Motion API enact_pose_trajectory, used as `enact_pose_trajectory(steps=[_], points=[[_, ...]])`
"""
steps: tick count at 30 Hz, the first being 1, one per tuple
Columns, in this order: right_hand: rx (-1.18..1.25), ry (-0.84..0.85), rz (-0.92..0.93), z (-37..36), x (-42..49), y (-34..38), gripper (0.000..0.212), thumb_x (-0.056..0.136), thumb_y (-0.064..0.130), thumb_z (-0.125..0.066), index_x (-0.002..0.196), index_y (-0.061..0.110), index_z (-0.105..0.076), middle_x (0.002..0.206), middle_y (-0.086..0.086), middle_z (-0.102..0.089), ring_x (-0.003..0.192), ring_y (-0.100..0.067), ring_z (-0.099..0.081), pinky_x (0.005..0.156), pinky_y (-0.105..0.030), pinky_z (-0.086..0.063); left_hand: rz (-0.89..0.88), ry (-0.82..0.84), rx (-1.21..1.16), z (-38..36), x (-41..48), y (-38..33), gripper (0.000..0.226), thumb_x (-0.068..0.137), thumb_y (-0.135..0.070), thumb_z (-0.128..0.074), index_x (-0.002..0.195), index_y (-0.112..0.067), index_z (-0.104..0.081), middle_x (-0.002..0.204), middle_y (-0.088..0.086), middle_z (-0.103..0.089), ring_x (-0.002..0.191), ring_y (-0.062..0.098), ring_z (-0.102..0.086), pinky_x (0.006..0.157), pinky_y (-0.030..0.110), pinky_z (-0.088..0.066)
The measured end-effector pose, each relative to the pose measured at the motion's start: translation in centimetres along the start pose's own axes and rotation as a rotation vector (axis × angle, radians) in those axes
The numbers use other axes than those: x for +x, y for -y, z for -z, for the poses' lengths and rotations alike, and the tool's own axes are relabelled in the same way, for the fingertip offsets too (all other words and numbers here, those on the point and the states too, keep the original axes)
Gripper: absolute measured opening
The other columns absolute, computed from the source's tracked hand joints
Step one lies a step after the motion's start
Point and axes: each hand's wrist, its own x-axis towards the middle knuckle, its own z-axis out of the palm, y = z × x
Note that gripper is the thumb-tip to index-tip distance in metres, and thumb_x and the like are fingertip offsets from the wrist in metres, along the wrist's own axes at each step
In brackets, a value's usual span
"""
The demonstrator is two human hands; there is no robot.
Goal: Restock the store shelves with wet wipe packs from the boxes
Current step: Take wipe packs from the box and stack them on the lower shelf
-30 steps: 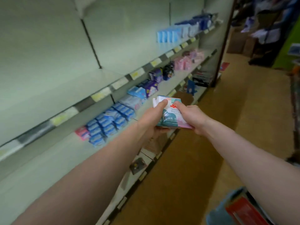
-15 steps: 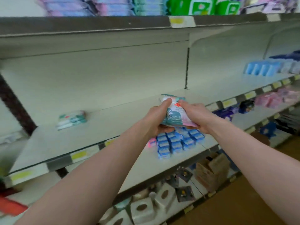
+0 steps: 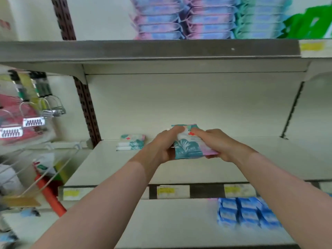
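Observation:
I hold a small stack of wet wipe packs point(image 3: 187, 147), teal with leaf print, white and pink, over the middle shelf point(image 3: 111, 168). My left hand point(image 3: 159, 150) grips the stack's left side with the thumb on top. My right hand point(image 3: 218, 145) grips its right side, fingers curled over the top. A short pile of the same wet wipe packs point(image 3: 131, 142) lies at the shelf's back left, apart from my hands.
The upper shelf point(image 3: 143, 49) carries stacks of pink, blue and green packs point(image 3: 206, 18). Small blue packs point(image 3: 246, 212) sit on the lower shelf at the right. A brown upright point(image 3: 88, 112) bounds the bay on the left; hooks with hanging goods point(image 3: 27, 114) lie beyond it.
The view has swung left from the aisle to face the shelf bay. Both hands kept hold of the stack and carried it over the middle shelf, closer to the pile at the back left.

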Motion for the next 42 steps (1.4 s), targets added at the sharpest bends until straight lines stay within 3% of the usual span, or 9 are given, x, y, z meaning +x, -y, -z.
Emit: enact_pose_trajectory(steps=[5,8,11,14,16,21,25,32,42], points=[[0.222,0.265,-0.082,-2.0,3.0,0.2,0.036,0.089,0.038,-0.064,0.11,0.009,-0.066,0.101,-0.011,-0.073,0.083,-0.02,-0.069,0.07,-0.03,-0.056,-0.013,-0.181,-0.139,3.8,2.1,-0.4,0.035,0.094,-0.016,-0.057,0.127,-0.003,-0.056,0.116,0.02,-0.067,0.102,0.036,-0.067,0.073,0.047,-0.059],[0.347,0.382,-0.134,-3.4,4.4,0.0,0.037,0.089,0.039,-0.062,0.11,0.009,-0.064,0.108,-0.016,-0.071,0.098,-0.027,-0.069,0.085,-0.038,-0.055,-0.037,-0.27,-0.234,6.1,3.0,-1.0,0.032,0.097,-0.012,-0.055,0.127,-0.003,-0.052,0.114,0.019,-0.067,0.083,0.032,-0.068,0.052,0.042,-0.059],[0.452,0.375,-0.163,-5.3,5.8,0.2,0.034,0.087,0.037,-0.065,0.106,0.009,-0.063,0.111,-0.018,-0.069,0.101,-0.029,-0.068,0.088,-0.042,-0.054,-0.043,-0.333,-0.279,7.9,3.9,-1.4,0.026,0.097,-0.009,-0.055,0.122,-0.003,-0.053,0.11,0.019,-0.067,0.085,0.033,-0.068,0.059,0.045,-0.056],[0.549,0.282,-0.151,-7.5,7.0,1.0,0.024,0.084,0.032,-0.07,0.094,0.011,-0.064,0.118,-0.017,-0.065,0.097,-0.029,-0.068,0.084,-0.043,-0.056,-0.053,-0.371,-0.346,9.6,5.0,-2.1,0.027,0.095,-0.005,-0.057,0.121,0.0,-0.051,0.112,0.022,-0.066,0.096,0.039,-0.067,0.078,0.054,-0.056],[0.56,0.225,-0.13,-8.9,7.9,1.6,0.023,0.082,0.033,-0.073,0.087,0.012,-0.067,0.122,-0.015,-0.06,0.097,-0.03,-0.068,0.082,-0.043,-0.057,-0.071,-0.395,-0.38,10.9,6.2,-2.8,0.032,0.092,-0.004,-0.061,0.122,0.001,-0.051,0.111,0.024,-0.066,0.094,0.041,-0.068,0.08,0.057,-0.055],[0.438,0.294,-0.117,-12.4,9.4,3.3,0.023,0.09,0.027,-0.065,0.106,0.011,-0.061,0.104,-0.013,-0.068,0.085,-0.025,-0.07,0.069,-0.035,-0.058,-0.1,-0.43,-0.341,14.0,8.1,-4.0,0.045,0.088,-0.003,-0.065,0.127,0.003,-0.045,0.114,0.026,-0.063,0.092,0.042,-0.068,0.068,0.055,-0.058],[0.451,0.192,-0.072,-13.7,11.5,4.8,0.002,0.094,0.012,-0.058,0.093,0.011,-0.059,0.088,-0.009,-0.067,0.072,-0.02,-0.066,0.05,-0.026,-0.054,-0.061,-0.366,-0.102,16.2,8.5,-4.8,0.047,0.088,-0.015,-0.07,0.128,-0.006,-0.047,0.116,0.021,-0.064,0.079,0.032,-0.071,0.057,0.042,-0.059],[0.347,0.139,-0.038,-16.0,15.1,5.9,0.013,0.093,0.0,-0.055,0.083,0.008,-0.059,0.08,-0.009,-0.065,0.066,-0.017,-0.063,0.04,-0.021,-0.05,-0.001,-0.465,0.199,19.8,10.2,-6.5,0.036,0.085,-0.018,-0.074,0.115,-0.004,-0.059,0.104,0.012,-0.064,0.085,0.028,-0.066,0.063,0.034,-0.058],[0.242,0.111,-0.076,-19.5,19.9,3.6,0.009,0.091,0.0,-0.058,0.098,0.001,-0.063,0.083,-0.011,-0.066,0.068,-0.02,-0.065,0.048,-0.027,-0.055,0.037,-0.548,0.343,22.9,13.8,-5.0,0.016,0.09,-0.013,-0.066,0.098,-0.002,-0.058,0.081,0.007,-0.058,0.076,0.021,-0.057,0.065,0.032,-0.052]])
